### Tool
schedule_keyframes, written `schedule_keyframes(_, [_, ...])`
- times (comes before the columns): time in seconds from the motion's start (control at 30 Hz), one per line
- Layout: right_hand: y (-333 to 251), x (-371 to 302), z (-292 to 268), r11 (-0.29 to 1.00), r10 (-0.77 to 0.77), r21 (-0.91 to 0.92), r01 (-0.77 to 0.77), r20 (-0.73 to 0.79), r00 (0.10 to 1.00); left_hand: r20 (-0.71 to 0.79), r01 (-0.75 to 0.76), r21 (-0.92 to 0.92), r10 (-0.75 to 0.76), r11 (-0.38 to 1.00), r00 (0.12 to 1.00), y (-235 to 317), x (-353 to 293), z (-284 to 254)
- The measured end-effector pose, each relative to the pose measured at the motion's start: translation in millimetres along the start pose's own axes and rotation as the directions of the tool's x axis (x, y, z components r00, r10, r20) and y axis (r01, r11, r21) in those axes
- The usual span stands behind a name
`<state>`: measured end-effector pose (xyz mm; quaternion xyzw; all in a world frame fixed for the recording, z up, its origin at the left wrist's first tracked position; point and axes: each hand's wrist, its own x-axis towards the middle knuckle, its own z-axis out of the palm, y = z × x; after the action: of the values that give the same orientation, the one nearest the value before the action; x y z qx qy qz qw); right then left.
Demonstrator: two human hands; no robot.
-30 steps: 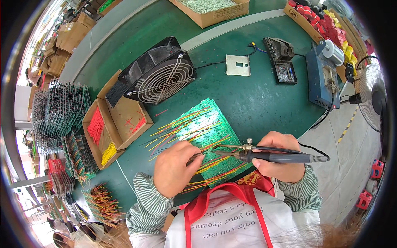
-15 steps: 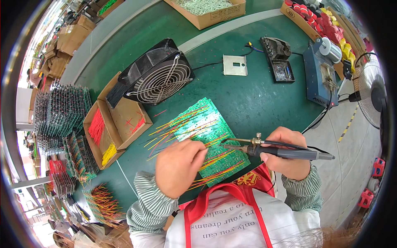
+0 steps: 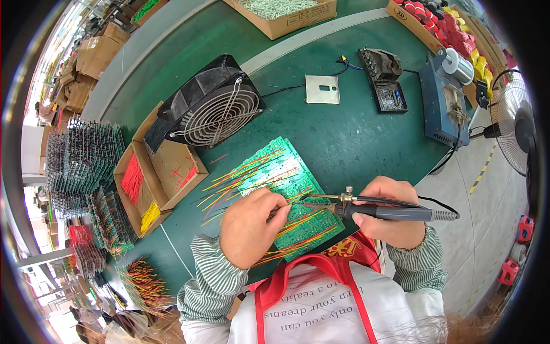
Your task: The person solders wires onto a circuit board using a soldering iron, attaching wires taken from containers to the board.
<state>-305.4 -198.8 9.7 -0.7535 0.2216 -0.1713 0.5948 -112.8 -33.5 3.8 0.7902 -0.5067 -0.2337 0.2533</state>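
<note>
Both forearms angle inward, bringing the hands near each other over a glossy green rectangular circuit board (image 3: pixel 299 175).

The left hand (image 3: pixel 250 227) arches with its back upward, fingers curled, thumb and forefinger narrowly pinched; whether a wire sits between them I cannot tell. The right hand (image 3: pixel 395 232) wraps around a grey-and-black pen-shaped soldering iron (image 3: pixel 415 214), its metal tip aimed toward the left hand. A brass-coloured fitting (image 3: pixel 347 196) sits atop the iron. Thin red, yellow and black wires (image 3: pixel 240 174) fan across the board, beyond and nearer than the left hand.
</note>
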Motion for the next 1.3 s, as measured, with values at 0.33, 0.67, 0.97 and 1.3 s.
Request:
schedule_keyframes(0.33, [-7,-6,-11,1.0,0.004,0.008,-0.003,-0.073,0.997,-0.105,-0.103,0.048,0.107,0.994,0.989,3,0,-7])
schedule_keyframes(0.67, [-3,-8,-16,0.999,0.042,-0.029,-0.046,-0.126,0.991,-0.021,-0.143,0.128,0.147,0.981,0.989,12,17,8])
schedule_keyframes(0.97, [-1,-4,-15,0.995,0.083,0.056,-0.078,-0.093,0.992,-0.006,-0.142,0.089,0.143,0.986,0.99,12,22,7])
schedule_keyframes(1.3, [-5,-8,-21,1.0,0.007,0.002,-0.007,-0.14,0.99,0.002,-0.149,0.073,0.149,0.986,0.989,9,22,6])
